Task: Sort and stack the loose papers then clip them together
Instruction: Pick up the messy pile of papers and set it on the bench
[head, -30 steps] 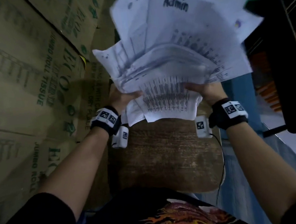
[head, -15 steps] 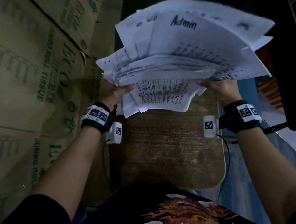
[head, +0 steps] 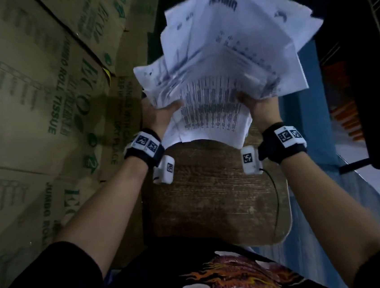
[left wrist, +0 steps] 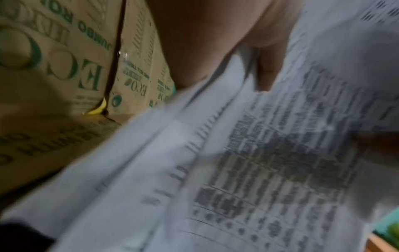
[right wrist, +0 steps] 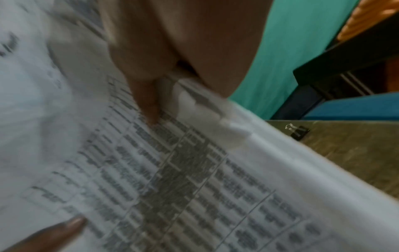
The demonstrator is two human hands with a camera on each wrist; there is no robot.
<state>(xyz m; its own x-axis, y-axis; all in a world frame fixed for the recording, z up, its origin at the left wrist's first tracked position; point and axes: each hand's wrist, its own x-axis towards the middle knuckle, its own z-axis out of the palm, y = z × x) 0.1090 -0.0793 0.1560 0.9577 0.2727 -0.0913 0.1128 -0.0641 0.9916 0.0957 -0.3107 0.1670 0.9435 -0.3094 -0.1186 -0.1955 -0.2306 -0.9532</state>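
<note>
Two hands hold one untidy sheaf of papers (head: 219, 75) above the far end of the wooden bench (head: 213, 193). Left hand (head: 158, 116), at 10 o'clock from bench centre, clamped on the sheaf's left edge, thumb on the top sheet. Right hand (head: 259, 106), at 1 o'clock, clamped on the right edge, thumb likewise on top. Sheets fan out unevenly toward 12 o'clock; printed tables facing up, one sheet handwritten "Admin". Right wrist view: black binder clip (right wrist: 299, 132) lies on the bench beyond the papers, untouched. Cardboard cartons (head: 39, 101) stacked at 9 o'clock.
</note>
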